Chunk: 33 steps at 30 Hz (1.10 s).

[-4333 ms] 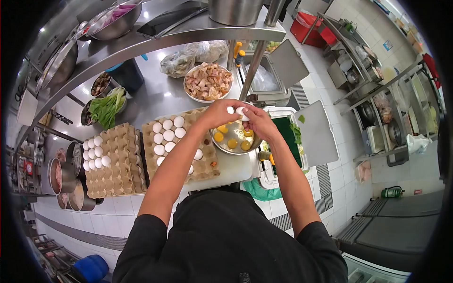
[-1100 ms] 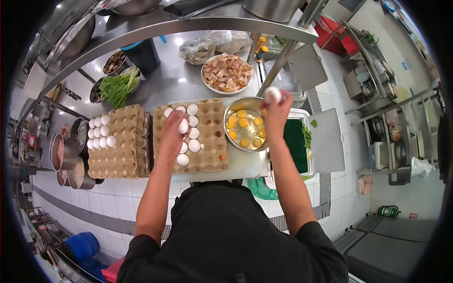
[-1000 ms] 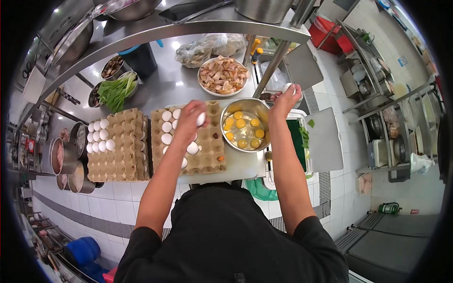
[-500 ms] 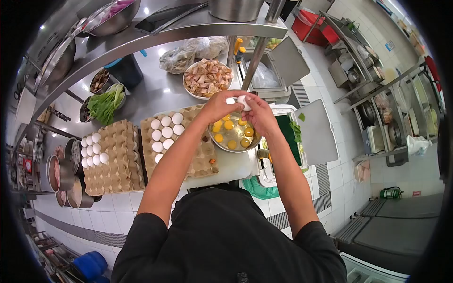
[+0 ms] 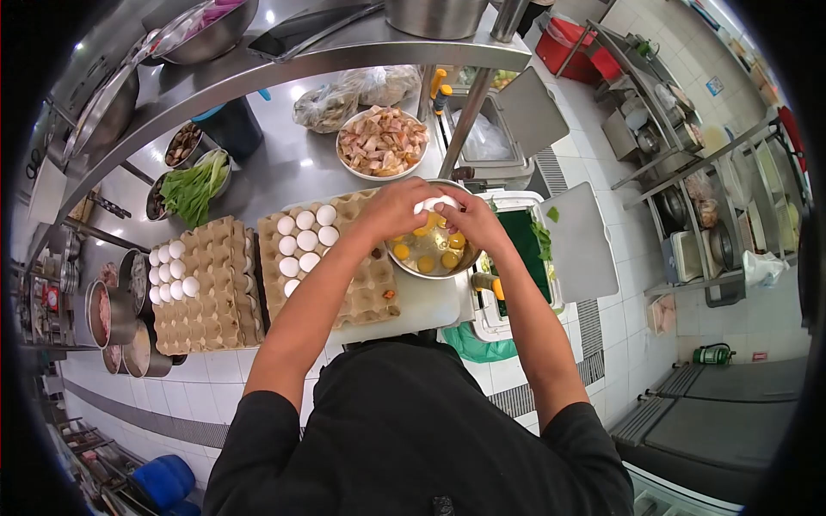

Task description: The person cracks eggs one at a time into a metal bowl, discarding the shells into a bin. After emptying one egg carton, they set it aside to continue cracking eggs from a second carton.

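Note:
Over a steel bowl [image 5: 426, 267] holding several yolks and clear egg white, both of my hands meet. My left hand [image 5: 397, 209] has its fingers closed on a white egg [image 5: 428, 205]. My right hand [image 5: 473, 219] grips white shell from the other side, fingers bent; whether it is the same egg or a second one is not clear. Left of the bowl, a cardboard tray [image 5: 366, 288] carries several white eggs [image 5: 307, 242]. Farther left stands a stack of trays [image 5: 206, 301] with more eggs. A bowl of chopped meat [image 5: 383, 142] sits behind the egg bowl.
A metal shelf [image 5: 344, 53] crosses above the counter, held by a post [image 5: 469, 120] near my hands. Green leaves [image 5: 194, 189] lie in a bowl at the left. To the right are a white container [image 5: 525, 249] with a green inside and its grey lid [image 5: 578, 245].
My hands have come down closer to the bowl and tilted the egg shell over it. The separate white shapes now look like one elongated piece.

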### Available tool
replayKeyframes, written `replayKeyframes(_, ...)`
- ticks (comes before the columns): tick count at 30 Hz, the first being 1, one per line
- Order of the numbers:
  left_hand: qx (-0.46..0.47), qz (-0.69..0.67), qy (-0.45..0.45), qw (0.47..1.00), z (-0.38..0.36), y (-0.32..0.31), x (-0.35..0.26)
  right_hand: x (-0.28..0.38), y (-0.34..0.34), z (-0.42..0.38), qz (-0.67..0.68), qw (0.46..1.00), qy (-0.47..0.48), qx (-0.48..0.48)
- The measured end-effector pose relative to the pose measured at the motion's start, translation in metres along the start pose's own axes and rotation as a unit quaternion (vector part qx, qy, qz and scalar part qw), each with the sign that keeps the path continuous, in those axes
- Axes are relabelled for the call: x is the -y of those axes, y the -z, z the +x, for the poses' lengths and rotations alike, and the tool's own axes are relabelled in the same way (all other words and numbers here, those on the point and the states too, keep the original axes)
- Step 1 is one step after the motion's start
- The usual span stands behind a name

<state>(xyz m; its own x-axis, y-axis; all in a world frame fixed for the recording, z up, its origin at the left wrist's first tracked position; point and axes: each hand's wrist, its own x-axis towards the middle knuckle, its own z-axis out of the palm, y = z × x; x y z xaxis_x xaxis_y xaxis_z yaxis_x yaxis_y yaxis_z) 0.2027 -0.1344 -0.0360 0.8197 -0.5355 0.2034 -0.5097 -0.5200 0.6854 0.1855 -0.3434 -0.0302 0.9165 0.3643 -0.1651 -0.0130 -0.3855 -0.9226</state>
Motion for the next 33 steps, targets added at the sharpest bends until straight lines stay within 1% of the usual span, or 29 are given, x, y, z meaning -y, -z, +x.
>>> replayKeyframes(2, -0.037, -0.062, -0.046, 0.996, 0.008, -0.002, -0.02, -0.012, 0.001, 0.002, 0.109, 0.994, 0.018, -0.027)
replayKeyframes(3, -0.038, -0.063, -0.045, 0.996, 0.013, -0.003, -0.031, -0.008, 0.005, -0.002, 0.108, 0.994, 0.018, -0.027)
replayKeyframes(5, -0.102, -0.119, -0.067, 0.985, 0.025, -0.005, -0.051, 0.007, 0.026, -0.018, 0.181, 0.972, 0.029, -0.15)
replayKeyframes(6, -0.1, -0.121, -0.069, 0.985, 0.031, -0.012, -0.049, 0.004, 0.046, -0.026, 0.058, 0.978, 0.03, -0.2)
replayKeyframes(7, -0.088, -0.214, 0.006, 0.973, 0.038, -0.021, -0.042, -0.007, 0.067, -0.032, -0.077, 0.961, 0.046, -0.262)
replayKeyframes(8, -0.073, -0.304, 0.081, 0.947, 0.043, -0.026, -0.038, -0.015, 0.079, -0.036, -0.21, 0.923, 0.059, -0.317)
replayKeyframes(9, -0.055, -0.402, 0.101, 0.908, 0.045, -0.024, -0.041, -0.011, 0.078, -0.04, -0.21, 0.922, 0.056, -0.321)
replayKeyframes(10, -0.052, -0.402, 0.098, 0.909, 0.049, -0.028, -0.041, 0.001, 0.071, -0.042, -0.213, 0.93, 0.062, -0.292)
replayKeyframes(11, -0.041, -0.559, 0.154, 0.814, 0.052, -0.033, -0.042, 0.013, 0.061, -0.043, -0.215, 0.938, 0.069, -0.263)
replayKeyframes(12, -0.028, -0.695, 0.205, 0.688, 0.053, -0.038, -0.041, 0.021, 0.042, -0.042, -0.147, 0.966, 0.085, -0.196)
replayKeyframes(13, 0.034, -0.716, 0.168, 0.677, 0.05, -0.036, -0.035, 0.026, 0.027, -0.033, -0.171, 0.959, 0.109, -0.197)
replayKeyframes(14, 0.034, -0.714, 0.167, 0.679, 0.05, -0.037, -0.033, 0.025, 0.019, -0.024, -0.194, 0.952, 0.133, -0.197)
replayKeyframes(15, 0.002, -0.697, 0.168, 0.697, 0.047, -0.036, -0.035, -0.01, 0.02, 0.004, -0.221, 0.901, 0.251, -0.277)
replayKeyframes(16, -0.03, -0.679, 0.17, 0.714, 0.046, -0.033, -0.036, -0.005, 0.024, 0.018, -0.219, 0.901, 0.255, -0.276)
replayKeyframes(17, -0.069, -0.637, 0.215, 0.737, 0.044, -0.026, -0.037, 0.001, 0.026, 0.029, 0.01, 0.929, 0.159, -0.335)
replayKeyframes(18, -0.072, -0.636, 0.216, 0.737, 0.04, -0.022, -0.033, 0.006, 0.028, 0.04, 0.238, 0.896, 0.051, -0.371)
replayKeyframes(19, -0.074, -0.595, 0.212, 0.772, 0.036, -0.018, -0.028, 0.006, 0.03, 0.055, 0.239, 0.897, 0.052, -0.367)
replayKeyframes(20, -0.077, -0.551, 0.208, 0.805, 0.033, -0.016, -0.024, 0.007, 0.03, 0.069, 0.325, 0.845, 0.05, -0.422)
replayKeyframes(21, -0.07, -0.537, 0.218, 0.812, 0.033, -0.014, -0.021, 0.009, 0.028, 0.08, 0.406, 0.782, 0.048, -0.47)
replayKeyframes(22, -0.073, -0.536, 0.218, 0.813, 0.033, -0.014, -0.018, 0.009, 0.024, 0.089, 0.407, 0.783, 0.049, -0.468)
replayKeyframes(24, -0.078, -0.465, 0.239, 0.849, 0.033, -0.015, -0.013, 0.008, 0.015, 0.098, 0.42, 0.854, -0.019, -0.307)
replayKeyframes(25, -0.079, -0.466, 0.238, 0.849, 0.033, -0.017, -0.012, 0.006, 0.018, 0.096, 0.405, 0.859, -0.005, -0.314)
replayKeyframes(26, -0.112, -0.413, 0.211, 0.879, 0.034, -0.017, -0.01, 0.004, 0.022, 0.093, 0.404, 0.86, -0.004, -0.312)
replayKeyframes(27, -0.145, -0.357, 0.184, 0.904, 0.033, -0.017, -0.008, 0.005, 0.023, 0.082, 0.408, 0.871, 0.002, -0.275)
replayKeyframes(28, -0.145, -0.358, 0.186, 0.903, 0.032, -0.016, -0.007, 0.008, 0.02, 0.07, 0.411, 0.88, 0.006, -0.239)
replayKeyframes(29, -0.145, -0.311, 0.131, 0.93, 0.033, -0.013, -0.004, 0.01, 0.016, 0.059, 0.411, 0.88, 0.005, -0.238)
replayKeyframes(30, -0.143, -0.262, 0.076, 0.951, 0.034, -0.009, -0.002, 0.014, 0.012, 0.047, 0.39, 0.9, -0.011, -0.195)
replayKeyframes(31, -0.142, -0.263, 0.076, 0.951, 0.036, -0.006, -0.001, 0.014, 0.008, 0.038, 0.369, 0.917, -0.026, -0.151)
replayKeyframes(33, 0.001, -0.328, 0.101, 0.939, 0.036, -0.001, 0.003, 0.008, 0.001, 0.026, 0.358, 0.926, -0.032, -0.119)
